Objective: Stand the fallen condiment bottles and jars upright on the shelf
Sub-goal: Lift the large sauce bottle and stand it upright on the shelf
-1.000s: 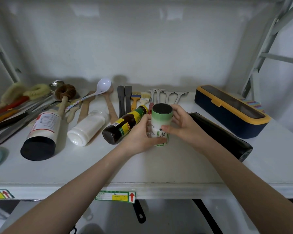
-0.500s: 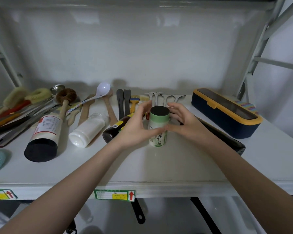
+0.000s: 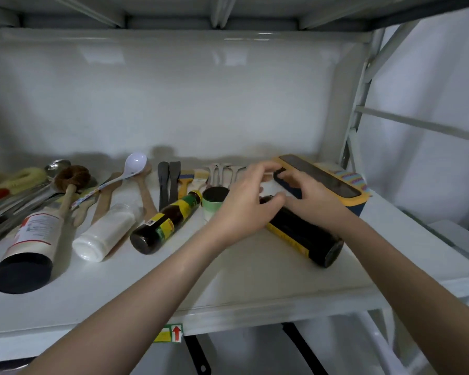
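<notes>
On the white shelf (image 3: 228, 288) the green salt jar (image 3: 213, 203) with its dark lid stands upright, free of both hands. To its right lies a long black bottle (image 3: 306, 235) with a yellow label. My left hand (image 3: 241, 209) and my right hand (image 3: 312, 197) are over its neck end, fingers apart, touching or nearly touching it. Three more containers lie on their sides: a dark sauce bottle (image 3: 164, 227), a white bottle (image 3: 104, 235) and a large white-labelled bottle (image 3: 27, 247) with a black base.
Spoons, spatulas, brushes and forks (image 3: 171, 182) lie in a row along the back wall. A navy box with a yellow rim (image 3: 336, 185) sits at the back right, just behind my right hand. The shelf's upright frame (image 3: 360, 104) stands on the right.
Both hands have let go of the green jar, which now stands alone, and moved right to the black bottle's neck. The view has tilted up and nearer.
</notes>
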`<state>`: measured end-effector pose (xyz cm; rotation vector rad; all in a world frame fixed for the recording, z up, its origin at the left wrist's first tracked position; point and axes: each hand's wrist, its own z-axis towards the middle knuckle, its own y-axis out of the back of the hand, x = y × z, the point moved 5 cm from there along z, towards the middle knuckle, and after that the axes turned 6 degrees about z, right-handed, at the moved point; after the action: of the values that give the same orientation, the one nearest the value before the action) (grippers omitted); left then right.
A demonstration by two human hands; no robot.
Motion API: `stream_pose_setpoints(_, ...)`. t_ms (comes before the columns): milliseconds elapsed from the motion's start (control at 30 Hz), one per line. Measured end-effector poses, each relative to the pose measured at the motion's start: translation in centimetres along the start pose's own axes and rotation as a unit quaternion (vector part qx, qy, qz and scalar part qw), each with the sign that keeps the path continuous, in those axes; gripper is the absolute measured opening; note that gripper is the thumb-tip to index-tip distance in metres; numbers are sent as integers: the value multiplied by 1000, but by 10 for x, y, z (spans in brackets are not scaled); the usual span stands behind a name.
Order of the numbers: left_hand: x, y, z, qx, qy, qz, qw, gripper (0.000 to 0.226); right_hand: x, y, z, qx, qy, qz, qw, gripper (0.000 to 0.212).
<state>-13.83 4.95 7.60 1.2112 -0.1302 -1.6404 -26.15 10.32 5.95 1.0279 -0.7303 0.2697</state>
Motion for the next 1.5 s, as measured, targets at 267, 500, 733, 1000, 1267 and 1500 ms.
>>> stream_pose_setpoints(267, 53, -69, -7, 76, 157, -26, 984, 34, -36, -22, -13, 65, -53, -101, 991, 54)
stream_pose_setpoints(500, 67, -77, -11, 94, 245, -54, 963, 37, -50, -27, -11, 85, -100, -180, 975, 69)
stream_pose_setpoints(733, 62, -76, -15, 119, 267, -65, 954, 60, -48, -19, -17, 42, -76, -140, 986, 65)
stream_pose_setpoints(1000, 43, -67, 1, 97, 243, -179, 949, 72, -45, -19, -27, -81, -76, 246, 963, 66)
stream_pose_setpoints(1267, 27, -53, 21, 32, 221, -222, 949, 45, -47, -26, -36, -32, -40, 345, 937, 63)
stream_pose_setpoints(1500, 18, -40, 30, -22, 173, -143, 974, 61, -51, -20, -32, 5, -39, 352, 935, 51)
